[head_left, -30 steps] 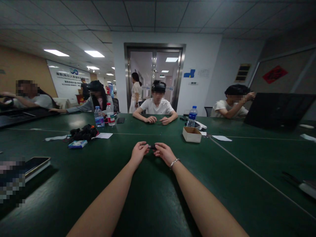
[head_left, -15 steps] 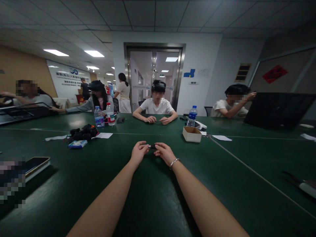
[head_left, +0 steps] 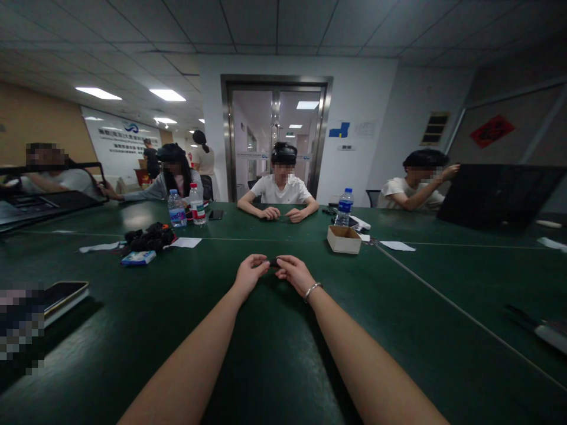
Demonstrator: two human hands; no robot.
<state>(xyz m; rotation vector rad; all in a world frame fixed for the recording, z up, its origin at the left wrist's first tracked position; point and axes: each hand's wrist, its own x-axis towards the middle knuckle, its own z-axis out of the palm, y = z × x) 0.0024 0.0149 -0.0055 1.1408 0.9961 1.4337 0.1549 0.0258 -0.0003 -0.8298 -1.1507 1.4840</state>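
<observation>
A small black stick-like piece (head_left: 273,263) spans the gap between my two hands, held level above the green table (head_left: 283,330). Its exact kind is too small to make out. The fingertips of my left hand (head_left: 251,274) pinch its left end, which they hide. From the other side, my right hand (head_left: 296,274), with a silver bangle (head_left: 312,291) at the wrist, grips the black body between thumb and forefinger.
An open cardboard box (head_left: 344,241) stands ahead to the right, near a water bottle (head_left: 344,206). Left lie a blue-white packet (head_left: 139,258), a dark bundle (head_left: 150,237) and a phone (head_left: 66,295). Two bottles stand farther back. Several people sit around the table.
My left fingers have shifted slightly right along the piece, and its silver end, visible before, is now covered. Behind, a standing person moved left, and a frame at far left was raised.
</observation>
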